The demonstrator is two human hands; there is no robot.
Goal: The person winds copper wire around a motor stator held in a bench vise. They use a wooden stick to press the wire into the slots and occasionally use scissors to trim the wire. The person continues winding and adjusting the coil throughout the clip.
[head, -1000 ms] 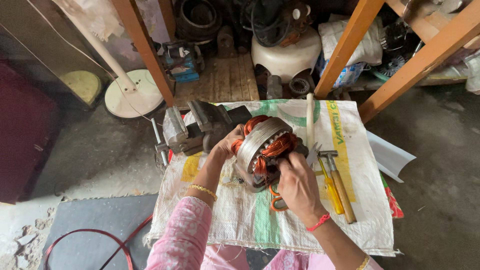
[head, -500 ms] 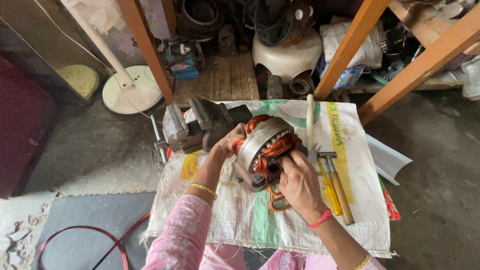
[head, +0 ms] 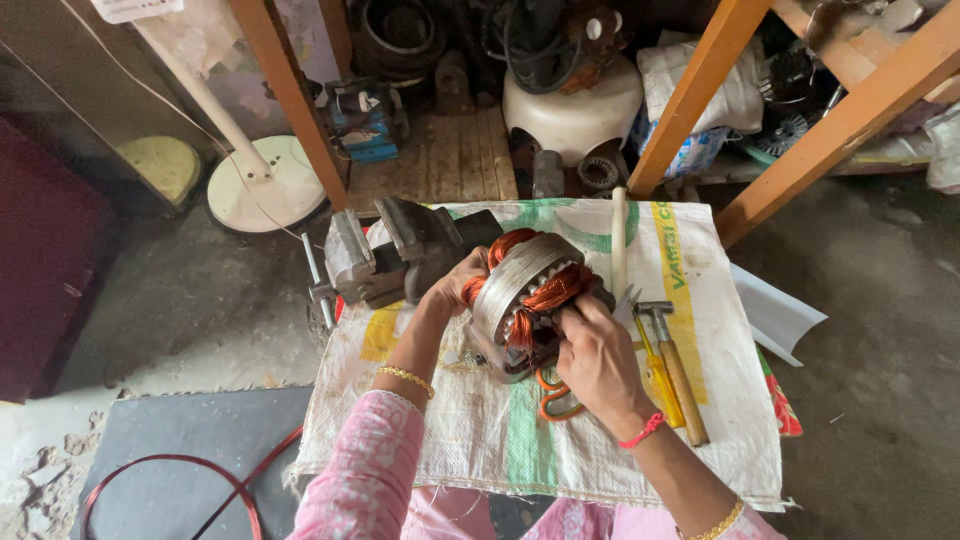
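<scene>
A round motor stator (head: 522, 290) with a grey metal core and orange copper windings is held above a white woven sack (head: 560, 440). My left hand (head: 455, 288) grips its left side. My right hand (head: 592, 352) holds its right side, fingers on the copper coils. Orange-handled scissors (head: 553, 398) lie on the sack under my right hand, partly hidden. A grey bench vise (head: 385, 255) stands just left of the stator.
A hammer (head: 678, 365) and a yellow-handled screwdriver (head: 655, 368) lie right of my right hand, with a white rod (head: 618, 240) behind. Orange wooden legs (head: 700, 95) rise at the back. A white fan base (head: 262, 185) stands left. Red wire (head: 170, 475) curls on the floor.
The view has shifted slightly. Both hands still hold the stator, which has turned a little between them.
</scene>
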